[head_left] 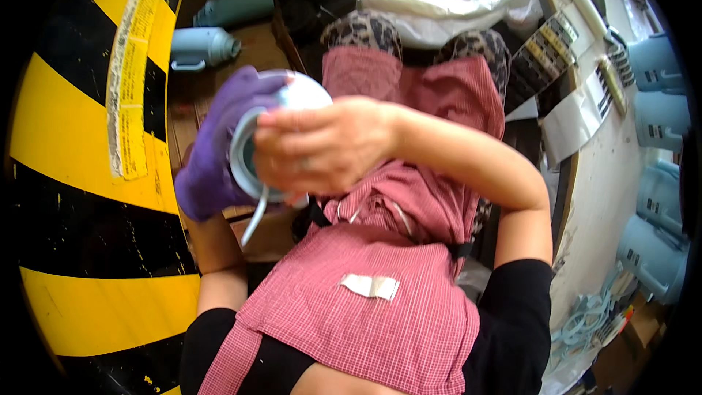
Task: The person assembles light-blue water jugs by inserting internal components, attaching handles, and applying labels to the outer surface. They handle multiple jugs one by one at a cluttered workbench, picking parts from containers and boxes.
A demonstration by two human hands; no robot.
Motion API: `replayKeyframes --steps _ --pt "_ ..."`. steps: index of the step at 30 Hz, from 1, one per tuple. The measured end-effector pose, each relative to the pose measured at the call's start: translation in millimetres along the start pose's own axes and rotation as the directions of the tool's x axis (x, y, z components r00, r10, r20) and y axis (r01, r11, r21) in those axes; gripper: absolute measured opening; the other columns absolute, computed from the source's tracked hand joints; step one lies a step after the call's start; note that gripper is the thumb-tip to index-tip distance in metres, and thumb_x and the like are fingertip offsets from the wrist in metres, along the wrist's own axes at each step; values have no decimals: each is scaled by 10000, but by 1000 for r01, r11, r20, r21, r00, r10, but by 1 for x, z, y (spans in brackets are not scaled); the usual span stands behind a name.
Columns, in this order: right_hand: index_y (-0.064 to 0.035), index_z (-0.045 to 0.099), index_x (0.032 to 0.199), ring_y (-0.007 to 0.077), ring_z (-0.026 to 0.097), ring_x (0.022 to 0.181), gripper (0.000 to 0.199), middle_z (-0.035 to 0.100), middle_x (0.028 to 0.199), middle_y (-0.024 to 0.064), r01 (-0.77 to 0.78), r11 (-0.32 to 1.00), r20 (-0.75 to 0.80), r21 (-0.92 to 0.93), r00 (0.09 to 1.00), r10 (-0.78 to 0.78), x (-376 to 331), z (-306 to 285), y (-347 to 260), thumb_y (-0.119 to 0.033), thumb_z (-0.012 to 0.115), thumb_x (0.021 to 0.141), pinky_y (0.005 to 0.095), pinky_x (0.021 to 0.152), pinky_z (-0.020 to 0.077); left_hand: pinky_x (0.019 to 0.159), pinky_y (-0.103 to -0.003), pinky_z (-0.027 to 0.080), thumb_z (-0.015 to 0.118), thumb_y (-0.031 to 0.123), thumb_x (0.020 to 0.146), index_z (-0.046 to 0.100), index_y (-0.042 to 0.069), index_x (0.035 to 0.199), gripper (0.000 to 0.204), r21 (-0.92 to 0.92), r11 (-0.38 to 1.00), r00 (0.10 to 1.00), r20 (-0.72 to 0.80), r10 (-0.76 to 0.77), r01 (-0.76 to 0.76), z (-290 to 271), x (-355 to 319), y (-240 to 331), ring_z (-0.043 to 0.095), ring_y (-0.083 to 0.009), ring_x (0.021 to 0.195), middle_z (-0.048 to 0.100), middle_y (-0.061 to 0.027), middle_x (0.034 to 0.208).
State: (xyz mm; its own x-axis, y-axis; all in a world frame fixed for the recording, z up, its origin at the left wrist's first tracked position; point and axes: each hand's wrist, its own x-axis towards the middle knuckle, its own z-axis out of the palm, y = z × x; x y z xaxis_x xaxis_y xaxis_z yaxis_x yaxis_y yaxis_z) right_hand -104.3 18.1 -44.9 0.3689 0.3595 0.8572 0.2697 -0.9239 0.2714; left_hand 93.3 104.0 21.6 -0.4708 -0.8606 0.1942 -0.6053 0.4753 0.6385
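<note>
A light-blue plastic jug is clasped by the left hand; the right hand is curled over its rim, grip unclear.

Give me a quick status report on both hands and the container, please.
Gloved left hand: gripping pale-blue container. Bare right hand: at the container's mouth, blurred, grip unclear. In the way: right hand partly covers the opening.

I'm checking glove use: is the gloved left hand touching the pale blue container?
Touching: the head view shows the left hand wrapped against the container.
</note>
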Motion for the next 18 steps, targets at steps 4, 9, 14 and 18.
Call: replayKeyframes --steps 4,9,14,18 --pt "-61 663 819 231 629 851 251 633 855 74 103 995 -89 10 991 -101 17 -12 10 -302 647 887 409 885 477 1121 -529 389 860 334 703 593 63 1188 617 116 982 986 -59 158 -150 1 14 17 619 -345 1199 638 -152 1267" --pt "-61 654 816 209 622 826 297 622 824 33 135 991 143 5 981 -135 0 -35 36 -338 641 923 383 860 476 1124 -560 373 863 397 691 568 56 1230 704 211 967 989 -11 151 -145 -12 44 19 614 -343 1176 634 -141 1231" --pt "-165 687 1227 221 481 1319 390 576 1387 85 -536 736 -219 -413 843 491 -9 -66 101 -119 731 842 401 1017 472 956 -427 523 867 575 704 576 72 1303 835 618 777 761 -561 326 123 -78 131 -72 662 -341 1081 643 -157 1249" --pt "-160 773 1069 266 598 1139 206 710 1128 48 -774 437 -181 -458 563 807 -107 -125 159 -165 707 874 398 953 497 1026 -392 487 976 322 655 443 9 1428 990 472 834 432 -713 552 -285 -135 241 -126 560 -243 1197 562 -130 1318"
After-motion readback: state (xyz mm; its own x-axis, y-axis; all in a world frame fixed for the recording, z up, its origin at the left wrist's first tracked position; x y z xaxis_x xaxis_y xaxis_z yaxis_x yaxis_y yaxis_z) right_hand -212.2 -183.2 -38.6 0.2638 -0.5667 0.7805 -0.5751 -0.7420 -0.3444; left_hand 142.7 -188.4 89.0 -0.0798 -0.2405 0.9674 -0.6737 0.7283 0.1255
